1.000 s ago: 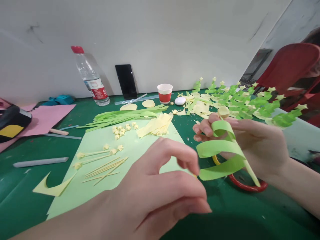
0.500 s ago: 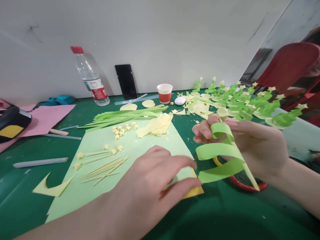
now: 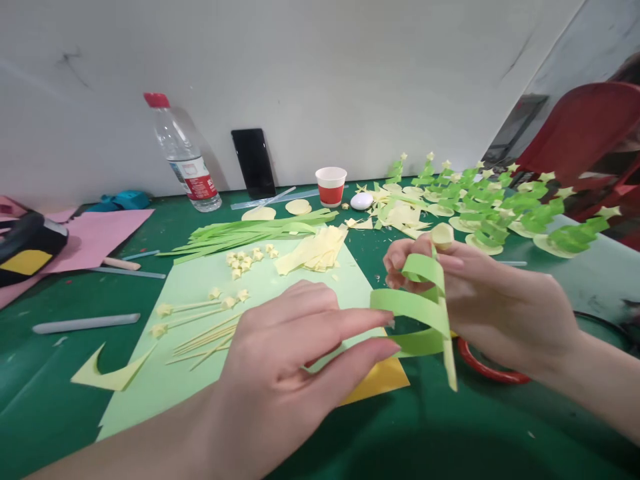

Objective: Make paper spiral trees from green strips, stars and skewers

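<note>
Between the fingers of my right hand (image 3: 480, 300) is a pale stick (image 3: 449, 353) with a small yellow paper piece (image 3: 442, 235) at its top. A green paper strip (image 3: 410, 303) loops loosely around this stick in a wide spiral. My left hand (image 3: 300, 353) is at the spiral's left side, thumb and forefinger apart, their tips by the lower loops; whether they touch the paper is unclear. Under my left hand lies a pale green sheet (image 3: 200, 363) with thin sticks (image 3: 207, 340), star-tipped sticks (image 3: 193, 307) and small paper stars (image 3: 240, 263).
Green strips (image 3: 240, 233), yellow strips (image 3: 315, 252), a paper cup (image 3: 331, 187), a bottle (image 3: 193, 173) and a phone (image 3: 253, 163) stand or lie farther back. Finished spirals (image 3: 530, 200) crowd the right. Red-handled scissors (image 3: 493, 370) lie beneath my right hand. A person is partly visible far right.
The stick has turned from slanting to nearly upright, and its green loops have shifted left toward my left hand. My left hand has moved slightly left.
</note>
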`<state>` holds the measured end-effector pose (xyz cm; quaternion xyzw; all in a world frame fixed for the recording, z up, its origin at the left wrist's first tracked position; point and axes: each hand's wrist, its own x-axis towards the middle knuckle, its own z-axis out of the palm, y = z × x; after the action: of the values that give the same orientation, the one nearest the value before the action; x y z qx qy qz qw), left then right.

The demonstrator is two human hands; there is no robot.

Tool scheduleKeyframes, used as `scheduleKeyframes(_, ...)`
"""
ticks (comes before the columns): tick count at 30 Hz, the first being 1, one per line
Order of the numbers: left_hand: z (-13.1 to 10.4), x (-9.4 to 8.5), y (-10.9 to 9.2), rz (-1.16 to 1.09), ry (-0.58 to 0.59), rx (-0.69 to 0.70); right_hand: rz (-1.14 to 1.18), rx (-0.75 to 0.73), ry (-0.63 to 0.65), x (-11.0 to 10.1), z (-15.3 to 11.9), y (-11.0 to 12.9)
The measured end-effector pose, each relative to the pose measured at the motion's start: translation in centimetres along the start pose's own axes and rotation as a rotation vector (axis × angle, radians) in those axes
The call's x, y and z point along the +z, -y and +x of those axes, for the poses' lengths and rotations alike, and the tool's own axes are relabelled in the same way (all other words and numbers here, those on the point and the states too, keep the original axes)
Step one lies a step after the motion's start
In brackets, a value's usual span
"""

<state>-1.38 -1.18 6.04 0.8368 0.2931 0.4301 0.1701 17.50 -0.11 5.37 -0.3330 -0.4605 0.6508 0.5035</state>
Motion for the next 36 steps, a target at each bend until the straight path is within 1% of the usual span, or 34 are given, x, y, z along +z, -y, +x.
scheduleKeyframes(3,0.2,0.1,-0.2,-0.005,0.003,0.002,-0.066,-0.052,-0.018,0.2,-0.2,-0.3)
scheduleKeyframes(9,0.3,0.1,0.0,-0.122,0.013,-0.071,-0.112,-0.149,0.01,0.4,-0.6,-0.8)
scheduleKeyframes(14,-0.1,-0.2,-0.1,-0.212,0.031,-0.115,-0.125,-0.175,-0.03,0.3,-0.4,-0.9)
scheduleKeyframes(18,-0.4,-0.3,-0.2,-0.323,0.02,-0.159,-0.138,-0.193,-0.079,0.2,-0.2,-0.7)
scheduleKeyframes(21,-0.6,-0.1,-0.5,-0.49,0.054,-0.16,-0.158,-0.192,-0.086,0.3,-0.2,-0.5)
scheduleKeyframes(23,-0.6,0.0,-0.6,-0.599,0.111,-0.165,-0.173,-0.188,-0.078,0.3,-0.2,-0.5)
scheduleKeyframes(24,-0.6,0.0,-0.6,-0.61,0.131,-0.184,-0.176,-0.186,-0.078,0.3,-0.3,-0.5)
scheduleKeyframes(26,-0.5,0.0,-0.6,-0.519,0.135,-0.225,-0.186,-0.195,-0.072,0.3,-0.3,-0.5)
scheduleKeyframes(28,-0.3,-0.1,-0.4,-0.339,0.114,-0.227,-0.209,-0.222,-0.086,0.3,-0.3,-0.5)
scheduleKeyframes(33,0.1,-0.1,0.7,0.036,0.108,-0.068,-0.323,-0.349,-0.152,0.3,-0.5,-0.4)
scheduleKeyframes(34,0.1,-0.1,0.8,0.087,0.119,-0.033,-0.342,-0.368,-0.162,0.3,-0.6,-0.4)
scheduleKeyframes(36,0.2,-0.2,1.0,0.14,0.18,0.024,-0.374,-0.398,-0.179,0.3,-0.7,-0.4)
